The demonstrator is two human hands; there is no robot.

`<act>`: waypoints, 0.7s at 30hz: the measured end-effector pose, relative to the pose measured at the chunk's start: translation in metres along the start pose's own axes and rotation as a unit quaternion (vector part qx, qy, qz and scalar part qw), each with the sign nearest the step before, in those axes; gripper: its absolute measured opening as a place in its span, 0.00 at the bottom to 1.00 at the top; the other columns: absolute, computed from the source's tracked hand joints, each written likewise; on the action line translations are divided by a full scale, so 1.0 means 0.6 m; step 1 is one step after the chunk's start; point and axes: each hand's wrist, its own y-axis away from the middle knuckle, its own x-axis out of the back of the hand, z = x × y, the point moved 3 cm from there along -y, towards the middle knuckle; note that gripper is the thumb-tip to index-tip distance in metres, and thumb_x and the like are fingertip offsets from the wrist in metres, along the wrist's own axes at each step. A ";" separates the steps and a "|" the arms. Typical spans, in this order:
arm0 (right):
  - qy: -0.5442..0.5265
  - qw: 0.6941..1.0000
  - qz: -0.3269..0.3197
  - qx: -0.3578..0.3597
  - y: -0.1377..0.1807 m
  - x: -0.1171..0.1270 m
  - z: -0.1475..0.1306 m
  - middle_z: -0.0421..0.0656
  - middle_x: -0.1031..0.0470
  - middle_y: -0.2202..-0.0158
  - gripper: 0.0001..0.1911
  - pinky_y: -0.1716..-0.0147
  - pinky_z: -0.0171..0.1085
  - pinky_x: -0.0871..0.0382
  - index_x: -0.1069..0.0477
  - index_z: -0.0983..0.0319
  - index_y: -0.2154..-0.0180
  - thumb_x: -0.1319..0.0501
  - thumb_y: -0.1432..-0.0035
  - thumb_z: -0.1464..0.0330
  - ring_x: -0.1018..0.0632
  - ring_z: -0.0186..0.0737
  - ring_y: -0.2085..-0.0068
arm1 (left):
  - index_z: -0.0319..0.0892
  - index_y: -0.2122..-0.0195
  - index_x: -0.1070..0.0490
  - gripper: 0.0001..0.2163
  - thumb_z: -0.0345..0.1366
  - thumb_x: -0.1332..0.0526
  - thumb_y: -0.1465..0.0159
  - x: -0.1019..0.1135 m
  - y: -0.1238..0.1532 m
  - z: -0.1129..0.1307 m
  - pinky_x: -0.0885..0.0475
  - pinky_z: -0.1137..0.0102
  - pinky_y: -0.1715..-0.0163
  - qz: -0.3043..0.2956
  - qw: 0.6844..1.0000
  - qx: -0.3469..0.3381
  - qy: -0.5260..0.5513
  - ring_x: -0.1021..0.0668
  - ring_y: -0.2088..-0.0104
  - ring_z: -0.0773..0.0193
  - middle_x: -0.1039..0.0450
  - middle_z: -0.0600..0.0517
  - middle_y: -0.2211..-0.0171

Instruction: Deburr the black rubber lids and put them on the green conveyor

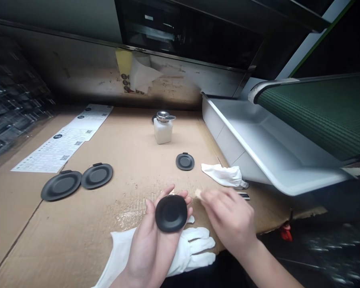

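Observation:
My left hand (147, 240) is palm up and holds a black rounded plastic cover (171, 214), with the fingers curled behind its edge. To the right, my right hand (229, 218) is closed in a pinch on a small pale piece (198, 193), whose kind I cannot make out. The piece is apart from the cover. Under my left hand lies a white glove (195, 250). A similar black part (185, 161) rests on the cardboard (138, 156) ahead of my hands. Two more, a black part (61, 185) and another black part (97, 176), lie at the left.
A whitish pump bottle (163, 132) stands mid-table. Printed label sheets (60, 146) lie at the left, near stacked clear trays (12, 104). A crumpled white cloth (225, 175) is beside a white tub (246, 164). A green conveyor belt (318, 116) is at the right.

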 end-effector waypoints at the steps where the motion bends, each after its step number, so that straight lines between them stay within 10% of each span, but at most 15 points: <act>1: -0.007 0.999 -0.031 0.013 0.015 -0.002 -0.001 0.41 0.23 0.65 0.09 0.63 0.38 0.34 0.28 0.61 0.60 0.41 0.44 0.73 0.28 0.38 0.65 | 0.39 0.50 0.34 0.18 0.43 0.52 0.35 0.002 0.000 0.000 0.31 0.56 0.54 -0.002 1.000 0.005 0.009 0.25 0.53 0.50 0.26 0.39 0.56; 5: -0.094 0.989 -0.114 0.009 0.041 -0.004 0.015 0.44 0.26 0.57 0.13 0.56 0.42 0.33 0.29 0.60 0.57 0.44 0.41 0.62 0.29 0.42 0.56 | 0.44 0.49 0.34 0.17 0.42 0.51 0.35 0.005 0.003 0.000 0.29 0.60 0.59 -0.008 1.000 0.006 0.022 0.24 0.56 0.54 0.26 0.43 0.53; 14: -0.004 0.978 -0.204 -0.042 0.022 -0.016 0.115 0.43 0.27 0.61 0.06 0.59 0.41 0.30 0.28 0.59 0.64 0.43 0.43 0.70 0.27 0.42 0.58 | 0.36 0.50 0.34 0.16 0.36 0.48 0.38 -0.006 0.006 0.003 0.36 0.55 0.48 -0.002 0.999 0.017 0.037 0.29 0.49 0.44 0.30 0.34 0.51; 21: -0.038 0.990 -0.086 -0.101 0.004 -0.006 0.077 0.41 0.26 0.68 0.07 0.68 0.34 0.31 0.32 0.60 0.63 0.49 0.38 0.68 0.25 0.36 0.67 | 0.43 0.62 0.30 0.11 0.42 0.47 0.37 0.001 0.003 -0.003 0.39 0.56 0.47 -0.029 0.996 0.028 0.078 0.29 0.48 0.48 0.26 0.43 0.57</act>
